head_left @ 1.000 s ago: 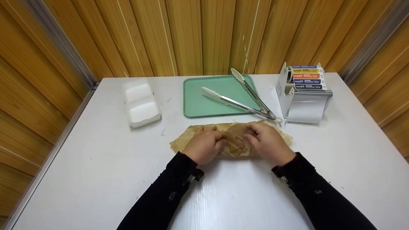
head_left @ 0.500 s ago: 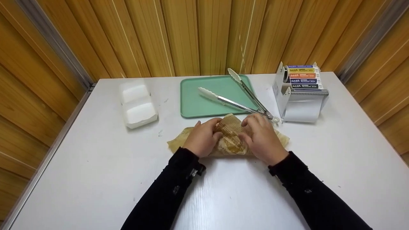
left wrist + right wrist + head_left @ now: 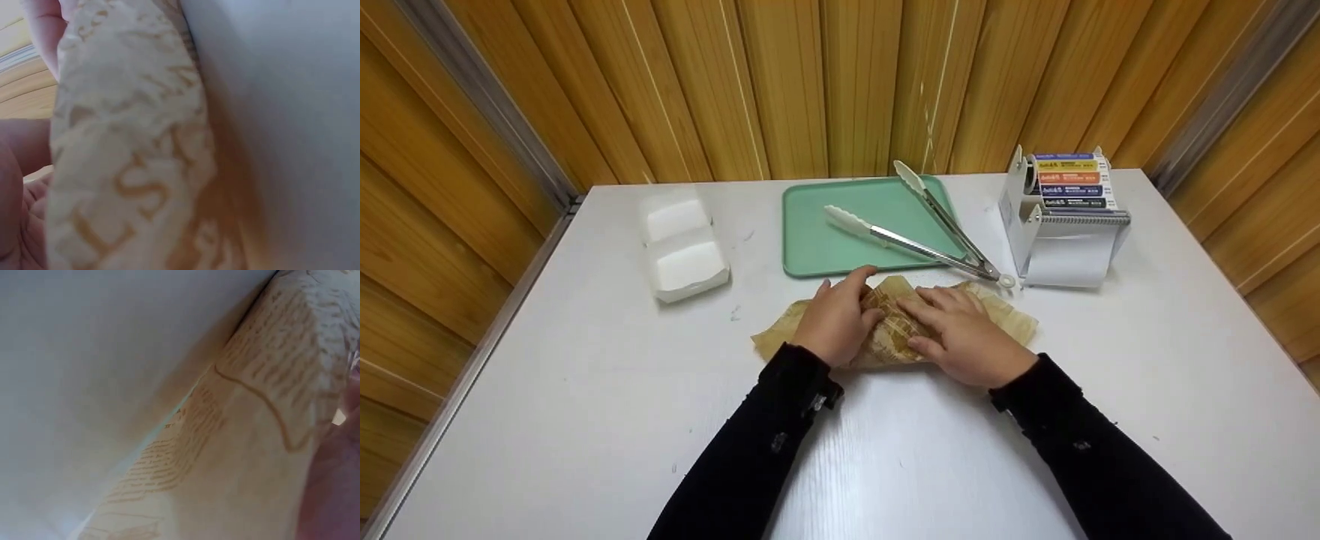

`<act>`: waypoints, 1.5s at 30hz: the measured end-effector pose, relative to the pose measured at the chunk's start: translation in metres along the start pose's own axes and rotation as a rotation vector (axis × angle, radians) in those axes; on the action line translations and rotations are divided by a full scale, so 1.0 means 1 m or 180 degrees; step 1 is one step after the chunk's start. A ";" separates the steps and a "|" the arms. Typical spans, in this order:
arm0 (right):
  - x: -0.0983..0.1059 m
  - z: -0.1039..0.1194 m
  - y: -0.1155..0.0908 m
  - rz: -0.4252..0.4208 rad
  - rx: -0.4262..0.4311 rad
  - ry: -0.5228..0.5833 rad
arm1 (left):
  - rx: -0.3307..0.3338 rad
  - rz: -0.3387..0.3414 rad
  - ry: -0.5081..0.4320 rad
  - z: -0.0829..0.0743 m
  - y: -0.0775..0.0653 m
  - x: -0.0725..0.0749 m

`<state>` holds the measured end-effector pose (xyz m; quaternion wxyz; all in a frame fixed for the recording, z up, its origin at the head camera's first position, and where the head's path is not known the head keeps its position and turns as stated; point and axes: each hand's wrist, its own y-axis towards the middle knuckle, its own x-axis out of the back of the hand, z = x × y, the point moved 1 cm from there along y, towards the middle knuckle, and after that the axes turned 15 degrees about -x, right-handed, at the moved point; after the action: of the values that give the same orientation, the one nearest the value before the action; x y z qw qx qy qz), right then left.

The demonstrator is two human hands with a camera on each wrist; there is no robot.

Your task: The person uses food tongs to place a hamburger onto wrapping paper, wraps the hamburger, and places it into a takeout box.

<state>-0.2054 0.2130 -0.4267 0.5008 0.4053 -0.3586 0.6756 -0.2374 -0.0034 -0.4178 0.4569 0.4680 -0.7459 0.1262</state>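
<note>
Brown printed food wrapping paper (image 3: 894, 330) lies in front of the person on the table, folded up with a peak in its middle. What it encloses is hidden. The left hand (image 3: 836, 319) holds its left side, thumb bent in over the paper and index finger reaching toward the far edge. On the right side, the right hand (image 3: 971, 334) presses down on the paper with extended fingers. Crumpled paper (image 3: 129, 140) with brown letters fills much of the left wrist view, the hand behind it. Sloping printed paper (image 3: 242, 455) appears in the right wrist view.
Behind the paper lies a green tray (image 3: 810, 251), with spread metal tongs (image 3: 915, 244) across it and its right edge. An opened white takeout box (image 3: 686, 251) stands at left. A label dispenser (image 3: 1069, 217) with coloured rolls stands at right.
The paper's middle flap rose, then came down somewhat. The right hand lowered and flattened onto the paper, its fingers reaching left. The left hand shifted slightly, its index finger stretching farther away.
</note>
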 end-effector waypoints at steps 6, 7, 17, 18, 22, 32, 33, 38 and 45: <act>0.000 -0.002 0.002 -0.0001 0.0040 -0.0088 | -0.0213 0.0070 0.0552 -0.005 -0.003 -0.001; 0.001 -0.002 0.003 -0.0001 0.0040 -0.0103 | -0.0281 0.0104 0.0705 -0.007 -0.004 -0.001; 0.009 0.004 0.008 0.0179 -0.0018 -0.0205 | -0.0659 0.0723 0.1124 -0.028 -0.017 -0.009; 0.010 0.005 0.009 0.0213 0.0009 -0.0247 | -0.0646 0.0720 0.1123 -0.028 -0.017 -0.009; 0.014 0.013 0.016 0.0378 0.0096 -0.0411 | -0.0614 0.0767 0.1075 -0.026 -0.018 -0.009; 0.017 0.025 0.037 0.0638 0.0072 -0.0462 | -0.0671 0.0704 0.1075 -0.021 -0.017 -0.010; 0.017 0.026 0.039 0.0674 0.0067 -0.0463 | -0.0669 0.0694 0.1055 -0.021 -0.017 -0.011; 0.017 0.028 0.049 0.0840 0.0036 -0.0493 | -0.0681 0.0606 0.0965 -0.018 -0.018 -0.012; 0.014 0.033 0.056 0.0861 0.0043 -0.0567 | -0.0582 0.0560 0.1018 -0.014 -0.020 -0.009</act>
<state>-0.2557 0.1756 -0.4048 0.3688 0.4149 -0.4484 0.7006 -0.2120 0.0002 -0.4220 0.5973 0.3317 -0.7102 0.1701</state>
